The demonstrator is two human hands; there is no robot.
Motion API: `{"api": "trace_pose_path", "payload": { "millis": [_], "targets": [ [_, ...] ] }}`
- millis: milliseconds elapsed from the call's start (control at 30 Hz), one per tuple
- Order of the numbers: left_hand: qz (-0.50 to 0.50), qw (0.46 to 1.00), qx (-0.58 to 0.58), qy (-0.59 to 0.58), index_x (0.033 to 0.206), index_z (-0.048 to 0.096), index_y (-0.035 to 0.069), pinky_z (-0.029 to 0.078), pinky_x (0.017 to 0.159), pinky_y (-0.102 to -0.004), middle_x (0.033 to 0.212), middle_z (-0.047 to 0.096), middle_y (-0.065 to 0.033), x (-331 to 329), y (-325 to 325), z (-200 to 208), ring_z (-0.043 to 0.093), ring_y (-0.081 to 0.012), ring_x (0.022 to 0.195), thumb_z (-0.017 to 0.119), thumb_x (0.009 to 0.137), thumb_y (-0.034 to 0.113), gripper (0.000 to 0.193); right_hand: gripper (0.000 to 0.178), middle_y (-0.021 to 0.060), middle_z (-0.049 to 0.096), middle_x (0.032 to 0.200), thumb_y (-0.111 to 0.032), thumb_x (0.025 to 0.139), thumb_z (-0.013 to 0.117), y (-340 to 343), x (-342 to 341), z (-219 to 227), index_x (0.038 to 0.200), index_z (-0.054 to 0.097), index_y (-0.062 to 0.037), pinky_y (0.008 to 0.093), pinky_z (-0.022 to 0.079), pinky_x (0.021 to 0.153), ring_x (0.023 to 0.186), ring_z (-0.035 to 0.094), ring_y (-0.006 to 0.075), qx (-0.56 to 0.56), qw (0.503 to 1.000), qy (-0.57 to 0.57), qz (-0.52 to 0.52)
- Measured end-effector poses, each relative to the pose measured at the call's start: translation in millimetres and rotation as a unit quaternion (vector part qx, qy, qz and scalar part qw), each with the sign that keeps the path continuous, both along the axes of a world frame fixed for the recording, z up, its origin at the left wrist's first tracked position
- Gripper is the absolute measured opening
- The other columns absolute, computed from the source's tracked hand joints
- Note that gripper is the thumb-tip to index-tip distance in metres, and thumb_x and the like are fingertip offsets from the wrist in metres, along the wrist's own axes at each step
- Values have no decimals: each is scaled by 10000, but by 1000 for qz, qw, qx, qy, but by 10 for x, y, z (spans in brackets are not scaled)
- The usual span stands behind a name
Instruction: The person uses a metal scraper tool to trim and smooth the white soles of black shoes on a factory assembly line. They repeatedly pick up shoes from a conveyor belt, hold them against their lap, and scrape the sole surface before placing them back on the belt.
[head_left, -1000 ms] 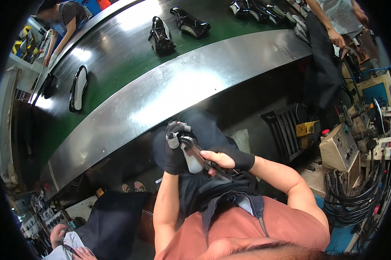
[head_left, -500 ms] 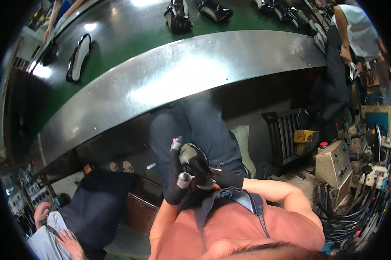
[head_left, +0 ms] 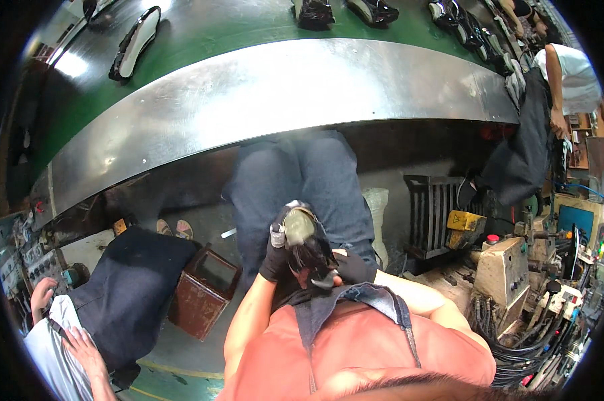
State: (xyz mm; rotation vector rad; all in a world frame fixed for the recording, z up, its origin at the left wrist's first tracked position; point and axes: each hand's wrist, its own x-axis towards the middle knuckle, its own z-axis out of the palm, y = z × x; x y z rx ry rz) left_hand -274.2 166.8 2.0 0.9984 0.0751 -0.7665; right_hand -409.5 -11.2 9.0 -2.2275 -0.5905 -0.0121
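A glossy black shoe [head_left: 315,252] with a dull grey-green patch at its far end is held over my lap. My left hand [head_left: 273,252], in a dark glove with silvery wrapping on the fingers, is closed around the shoe's left side and far end. On the right, near the shoe's near end, my right hand [head_left: 351,266] is also in a dark covering and closes on it. The shoe and the apron partly hide the right fingers.
Ahead runs a conveyor with a metal edge [head_left: 262,87]; several black shoes [head_left: 136,43] lie on its green belt. A co-worker [head_left: 81,351] sits at left beside a brown box [head_left: 205,291]; another person [head_left: 573,77] stands right. A control box [head_left: 506,271] and cables are at right.
My left fingers have shifted from spread along the shoe to wrapped round its far end. The view has swung, so the conveyor sits higher and the shoe slightly further right.
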Motion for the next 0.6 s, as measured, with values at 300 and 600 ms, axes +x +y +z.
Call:
{"api": "trace_pose_path", "payload": {
  "millis": [300, 600],
  "targets": [
    [-75, 956, 256, -119, 1366, 429, 31, 500, 862, -376, 1215, 593, -168, 520, -255, 444, 602, -231, 1024, 440, 997, 374, 504, 515, -16, 562, 668, -523, 993, 419, -229, 1127, 1138, 854, 608, -65, 228, 458, 535, 563, 522, 73, 339, 740, 521, -257],
    [12, 908, 297, -295, 1412, 373, -55, 389, 1042, -350, 1378, 503, -212, 87, -225, 230, 495, -295, 1273, 703, 852, 166, 687, 543, 80, 644, 762, -486, 994, 441, -857, 1228, 764, 913, 617, 22, 343, 478, 661, 645, 589, 189, 161, 900, 393, -96]
  ]
}}
